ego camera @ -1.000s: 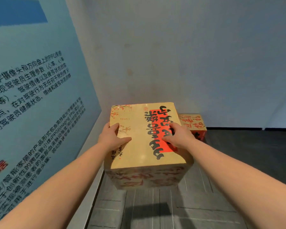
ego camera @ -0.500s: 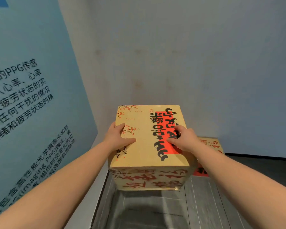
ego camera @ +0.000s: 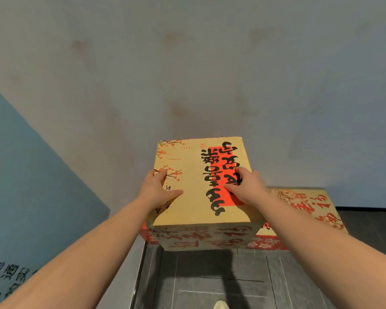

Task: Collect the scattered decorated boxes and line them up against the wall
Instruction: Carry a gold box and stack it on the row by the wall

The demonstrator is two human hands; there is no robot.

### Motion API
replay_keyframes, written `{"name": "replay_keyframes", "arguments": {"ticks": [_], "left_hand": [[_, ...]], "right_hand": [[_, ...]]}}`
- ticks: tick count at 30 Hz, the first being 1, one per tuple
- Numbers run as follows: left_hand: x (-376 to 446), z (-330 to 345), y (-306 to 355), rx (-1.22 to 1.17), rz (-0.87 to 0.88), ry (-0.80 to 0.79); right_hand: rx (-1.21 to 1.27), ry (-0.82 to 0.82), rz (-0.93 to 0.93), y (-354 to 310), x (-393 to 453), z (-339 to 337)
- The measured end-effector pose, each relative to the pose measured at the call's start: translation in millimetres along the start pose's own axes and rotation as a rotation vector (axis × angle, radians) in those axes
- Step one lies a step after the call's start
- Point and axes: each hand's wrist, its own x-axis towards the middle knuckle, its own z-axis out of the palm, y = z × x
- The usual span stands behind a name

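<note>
Nearest, a dark tiled floor [ego camera: 210, 284] is seen. Above it, a decorated box [ego camera: 201, 192] is held between the hands: its left edge is gripped by the left hand [ego camera: 157, 190], its right edge (over the red strip) by the right hand [ego camera: 246, 188]. Beneath and rightward, a second box [ego camera: 303, 210] is set against the grey wall [ego camera: 210, 74].

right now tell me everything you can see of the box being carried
The carried box looks like tan cardboard, its top printed with plum blossoms, black calligraphy and a red strip, its near side with red characters. It is closed and held level, above the floor in the corner by the wall. The left hand and right hand grip its sides, thumbs on top. A similar box sits behind-right.
</note>
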Motion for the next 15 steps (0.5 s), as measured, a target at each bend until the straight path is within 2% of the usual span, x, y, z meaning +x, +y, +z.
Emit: {"name": "replay_keyframes", "arguments": {"ticks": [4, 15], "left_hand": [[78.1, 22.4, -14.2, -0.014, -0.033, -0.002], [223.4, 91.5, -88.1, 0.056, -0.04, -0.044]], "right_hand": [[0.013, -0.031, 0.006, 2.3, 72.8, 32.2], [0.055, -0.099, 0.095, 8.9, 204.3, 135.0]]}}
